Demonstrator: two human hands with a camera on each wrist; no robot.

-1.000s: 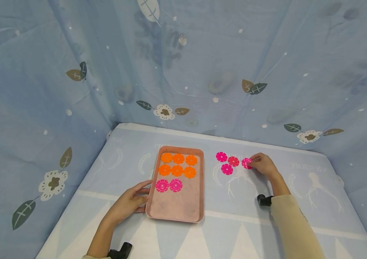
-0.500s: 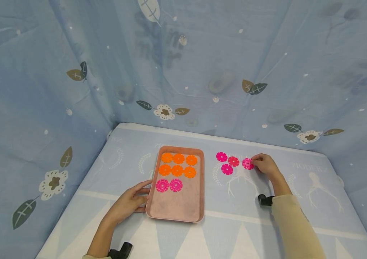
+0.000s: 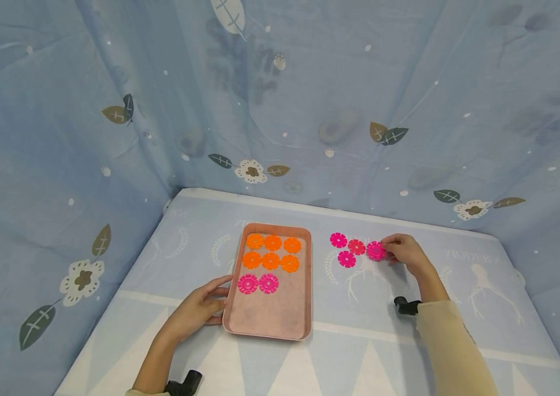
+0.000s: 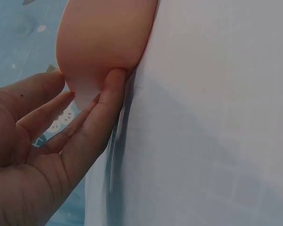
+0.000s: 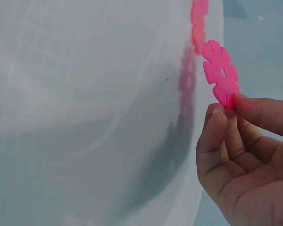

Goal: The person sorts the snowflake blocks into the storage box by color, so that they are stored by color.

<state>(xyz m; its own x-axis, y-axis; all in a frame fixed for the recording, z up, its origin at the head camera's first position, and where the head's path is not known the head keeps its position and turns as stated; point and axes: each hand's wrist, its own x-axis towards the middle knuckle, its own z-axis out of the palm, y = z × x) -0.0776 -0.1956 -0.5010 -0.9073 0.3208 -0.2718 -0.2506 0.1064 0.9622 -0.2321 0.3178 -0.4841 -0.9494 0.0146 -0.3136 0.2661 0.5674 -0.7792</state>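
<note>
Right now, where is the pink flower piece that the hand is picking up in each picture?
Head view: the pink flower piece sits right of centre, pinched by the right hand, beside three other pink pieces.
Left wrist view: not in it; only the left hand touching the tray.
Right wrist view: upper right, held at the fingertips.
Shared landmark: the right hand.

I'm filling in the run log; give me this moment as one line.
right hand: pinches pink flower disc, lifted off cloth | left hand: fingers rest on tray edge | in tray: orange discs
</note>
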